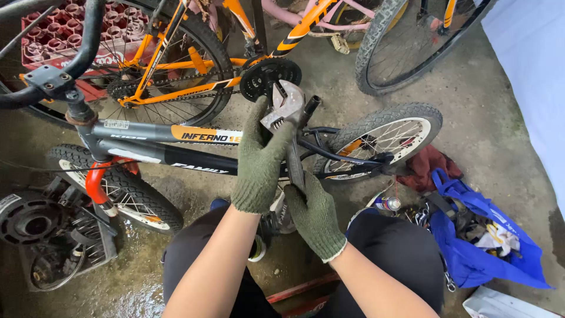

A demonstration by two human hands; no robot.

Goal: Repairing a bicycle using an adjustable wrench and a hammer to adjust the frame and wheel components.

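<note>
Where wet concrete floor [488, 118] spreads, both gloved hands' fingers [259, 154] clasping wrench [286, 109], bicycles around.

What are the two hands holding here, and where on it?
An adjustable wrench. The right hand grips its handle low down; the left hand is up at the head, fingers by the jaw, above the small bike's frame.

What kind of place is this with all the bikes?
Probably a bicycle repair workshop. Gloved hands hold a big wrench over a small bike, more bikes stand behind, and a blue bag of tools lies on the wet concrete floor.
</note>
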